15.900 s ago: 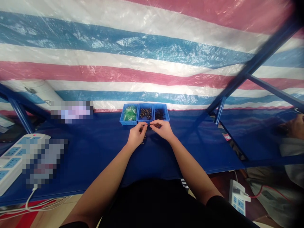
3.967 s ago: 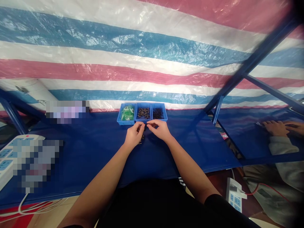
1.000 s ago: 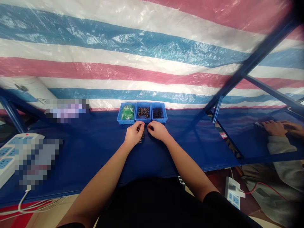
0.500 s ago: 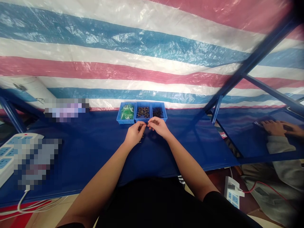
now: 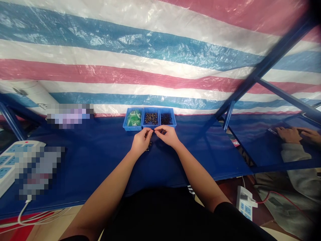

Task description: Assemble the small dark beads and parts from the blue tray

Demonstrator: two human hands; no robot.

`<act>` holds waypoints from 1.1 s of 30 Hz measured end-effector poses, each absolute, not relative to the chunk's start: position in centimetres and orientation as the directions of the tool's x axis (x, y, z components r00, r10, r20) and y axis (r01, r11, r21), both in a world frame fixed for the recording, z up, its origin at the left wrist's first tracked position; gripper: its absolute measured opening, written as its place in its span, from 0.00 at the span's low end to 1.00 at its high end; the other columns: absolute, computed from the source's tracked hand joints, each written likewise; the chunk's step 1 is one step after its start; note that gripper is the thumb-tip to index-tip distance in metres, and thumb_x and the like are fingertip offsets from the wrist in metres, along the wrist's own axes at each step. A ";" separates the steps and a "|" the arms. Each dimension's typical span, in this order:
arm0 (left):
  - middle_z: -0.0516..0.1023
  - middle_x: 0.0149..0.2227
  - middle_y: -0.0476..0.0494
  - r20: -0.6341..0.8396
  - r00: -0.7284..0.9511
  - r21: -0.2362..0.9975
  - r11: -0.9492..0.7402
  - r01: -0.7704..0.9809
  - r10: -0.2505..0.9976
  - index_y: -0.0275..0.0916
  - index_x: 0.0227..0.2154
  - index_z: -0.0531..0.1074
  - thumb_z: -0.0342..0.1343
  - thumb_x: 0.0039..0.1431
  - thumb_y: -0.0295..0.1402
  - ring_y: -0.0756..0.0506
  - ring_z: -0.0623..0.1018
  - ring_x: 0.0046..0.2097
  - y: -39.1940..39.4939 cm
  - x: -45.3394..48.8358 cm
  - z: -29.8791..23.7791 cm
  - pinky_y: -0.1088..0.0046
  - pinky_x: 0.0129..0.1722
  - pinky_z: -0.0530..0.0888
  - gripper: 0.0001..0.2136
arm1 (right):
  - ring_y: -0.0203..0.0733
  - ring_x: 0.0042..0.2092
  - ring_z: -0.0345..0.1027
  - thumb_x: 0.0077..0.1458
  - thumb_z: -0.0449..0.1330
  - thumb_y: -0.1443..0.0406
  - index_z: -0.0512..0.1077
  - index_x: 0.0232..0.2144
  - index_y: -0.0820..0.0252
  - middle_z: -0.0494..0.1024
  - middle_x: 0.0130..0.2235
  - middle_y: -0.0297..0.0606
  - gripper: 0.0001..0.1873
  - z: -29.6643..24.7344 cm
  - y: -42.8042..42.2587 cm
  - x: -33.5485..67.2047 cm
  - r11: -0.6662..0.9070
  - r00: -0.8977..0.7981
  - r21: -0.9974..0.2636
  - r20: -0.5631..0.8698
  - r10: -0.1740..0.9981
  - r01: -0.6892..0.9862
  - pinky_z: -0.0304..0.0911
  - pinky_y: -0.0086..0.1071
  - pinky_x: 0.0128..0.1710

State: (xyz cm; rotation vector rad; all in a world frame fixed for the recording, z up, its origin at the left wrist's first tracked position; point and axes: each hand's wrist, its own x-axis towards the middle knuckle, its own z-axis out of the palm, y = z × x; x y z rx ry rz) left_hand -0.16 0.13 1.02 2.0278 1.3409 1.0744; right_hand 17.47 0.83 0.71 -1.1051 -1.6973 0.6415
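My left hand [image 5: 141,140] and my right hand [image 5: 168,135] meet fingertip to fingertip over the blue table [image 5: 155,170]. Both are closed in a pinch around something small and dark, too tiny to name. Just beyond them stand three blue bins side by side. The left bin [image 5: 132,128] holds a green and clear plastic bag [image 5: 134,117]. In the middle bin are small brass-and-black parts [image 5: 151,117], and in the right one small black parts [image 5: 166,118]. A few brass-coloured pieces [image 5: 149,146] lie on the table, partly hidden by my left hand.
At the left lie a white power strip [image 5: 15,160] and a blurred-out device on a white cable [image 5: 22,212]. A blue metal frame [image 5: 265,63] slants up on the right. Beyond it another person's hands [image 5: 291,135] rest at a table. Striped sheeting [image 5: 140,73] hangs behind.
My right hand has lowered slightly, its fingers shifting a little to the left against my left fingertips. My left hand has barely moved.
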 end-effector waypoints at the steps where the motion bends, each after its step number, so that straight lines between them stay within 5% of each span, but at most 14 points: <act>1: 0.76 0.27 0.49 0.347 0.206 0.748 -0.402 0.528 0.915 0.41 0.40 0.71 0.47 0.63 0.43 0.49 0.75 0.28 0.1 -0.1 1.0 0.75 0.30 0.69 0.13 | 0.38 0.32 0.72 0.53 0.60 0.62 0.77 0.36 0.59 0.80 0.34 0.38 0.10 0.7 0.8 17.5 0.449 -0.107 -0.812 0.443 0.890 0.373 0.67 0.30 0.31; 22: 0.75 0.26 0.51 0.366 0.182 0.753 -0.405 0.519 0.913 0.41 0.45 0.68 0.48 0.63 0.43 0.49 0.75 0.28 0.1 -0.1 0.8 0.75 0.31 0.70 0.14 | 0.40 0.34 0.73 0.53 0.60 0.62 0.77 0.36 0.58 0.80 0.35 0.39 0.10 0.7 0.8 17.3 0.429 -0.056 -0.839 0.436 0.898 0.336 0.67 0.32 0.32; 33: 0.73 0.25 0.52 0.333 0.206 0.759 -0.392 0.521 0.920 0.41 0.39 0.69 0.45 0.65 0.42 0.50 0.74 0.27 0.0 -0.2 1.1 0.76 0.30 0.68 0.12 | 0.39 0.34 0.73 0.52 0.60 0.62 0.77 0.38 0.57 0.80 0.35 0.38 0.11 0.7 0.8 17.1 0.429 -0.079 -0.841 0.428 0.900 0.328 0.67 0.32 0.32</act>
